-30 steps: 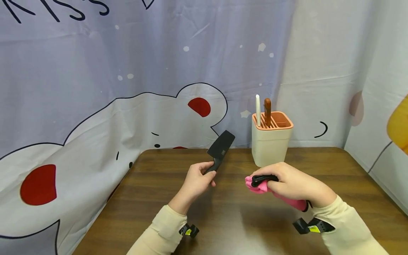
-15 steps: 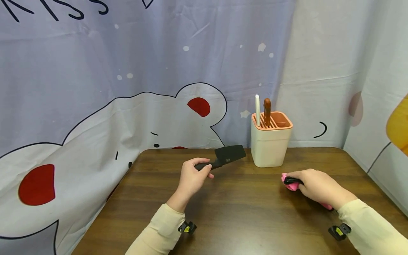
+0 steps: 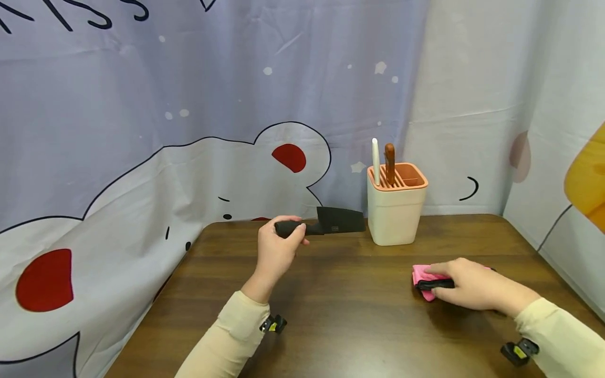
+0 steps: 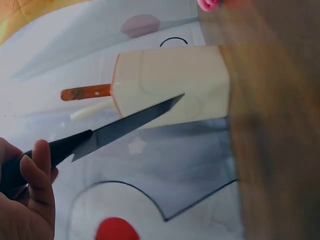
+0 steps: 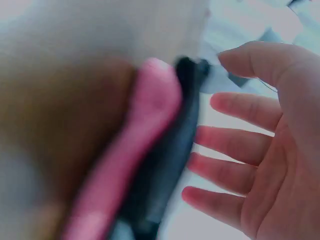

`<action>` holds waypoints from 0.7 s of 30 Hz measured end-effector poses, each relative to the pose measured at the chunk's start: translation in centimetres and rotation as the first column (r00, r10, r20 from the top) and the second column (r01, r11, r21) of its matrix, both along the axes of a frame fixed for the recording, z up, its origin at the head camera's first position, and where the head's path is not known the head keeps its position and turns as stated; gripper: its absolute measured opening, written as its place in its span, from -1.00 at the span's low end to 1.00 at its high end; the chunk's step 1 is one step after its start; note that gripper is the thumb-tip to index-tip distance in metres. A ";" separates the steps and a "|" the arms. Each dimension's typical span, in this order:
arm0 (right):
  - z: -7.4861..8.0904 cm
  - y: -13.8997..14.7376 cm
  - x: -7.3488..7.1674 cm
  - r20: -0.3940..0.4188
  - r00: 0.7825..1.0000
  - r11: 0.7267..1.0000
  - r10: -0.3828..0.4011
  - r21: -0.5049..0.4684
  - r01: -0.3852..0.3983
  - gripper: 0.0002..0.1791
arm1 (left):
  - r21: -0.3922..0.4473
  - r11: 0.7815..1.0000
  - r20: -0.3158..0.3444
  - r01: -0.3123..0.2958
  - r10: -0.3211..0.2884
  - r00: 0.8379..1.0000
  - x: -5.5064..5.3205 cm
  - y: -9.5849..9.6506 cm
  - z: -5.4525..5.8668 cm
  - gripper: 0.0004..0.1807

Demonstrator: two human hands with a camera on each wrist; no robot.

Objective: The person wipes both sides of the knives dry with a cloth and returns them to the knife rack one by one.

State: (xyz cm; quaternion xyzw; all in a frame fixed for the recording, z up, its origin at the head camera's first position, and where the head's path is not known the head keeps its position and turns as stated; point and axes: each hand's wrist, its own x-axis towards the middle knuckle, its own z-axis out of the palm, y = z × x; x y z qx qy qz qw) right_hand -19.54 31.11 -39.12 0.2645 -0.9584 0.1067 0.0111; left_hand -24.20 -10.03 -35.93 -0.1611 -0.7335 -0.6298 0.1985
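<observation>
My left hand (image 3: 276, 252) pinches the dark handle of a black cleaver (image 3: 340, 219) between thumb and fingers. Its blade points right, with the tip just left of the knife block. In the left wrist view the blade (image 4: 135, 124) is seen at a slant, overlapping the block. My right hand (image 3: 477, 286) is low over a pink cloth-like bundle (image 3: 422, 273) with a long black piece (image 3: 435, 284) along it, on the right of the table. The right wrist view shows nearly straight fingers (image 5: 235, 142) beside the black edge, thumb apart.
A cream knife block (image 3: 394, 218) with an orange slotted top stands at the back of the brown table (image 3: 331, 315). A white handle (image 3: 375, 163) and a brown handle (image 3: 389, 163) stick up from its slots. A printed curtain (image 3: 212, 79) hangs behind.
The cleaver has swung from pointing up to about level, and my left hand has risen slightly leftward. My right hand has carried the pink bundle right and down, and its fingers have loosened.
</observation>
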 end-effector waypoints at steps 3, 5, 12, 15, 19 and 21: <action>2.8 0.5 -0.6 -0.068 0.998 0.999 -0.012 -0.052 0.008 -0.52 | -0.041 0.999 -0.048 -0.004 0.002 0.999 -0.3 0.5 2.0 -0.87; 4.8 0.8 -1.5 -0.107 0.994 0.997 -0.027 -0.079 0.018 -0.53 | -0.065 0.998 -0.085 0.003 -0.009 0.996 -0.5 0.8 3.6 -0.90; 9.8 1.6 -6.7 -0.115 0.983 0.983 -0.144 -0.128 0.129 -0.44 | -0.175 0.982 -0.234 0.065 -0.106 0.966 -1.3 2.7 9.6 -0.95; 10.3 1.7 -9.0 -0.088 0.979 0.976 -0.185 -0.130 0.173 -0.37 | -0.207 0.974 -0.260 0.090 -0.143 0.955 -1.7 4.1 12.3 -0.95; 9.8 1.2 -11.1 -0.067 0.980 0.977 -0.185 -0.124 0.176 -0.28 | -0.223 0.969 -0.267 0.106 -0.165 0.949 -2.0 6.0 15.8 -0.96; 9.3 0.9 -11.7 -0.061 0.979 0.976 -0.193 -0.117 0.185 -0.26 | -0.222 0.968 -0.263 0.115 -0.173 0.949 -2.1 7.2 17.2 -0.95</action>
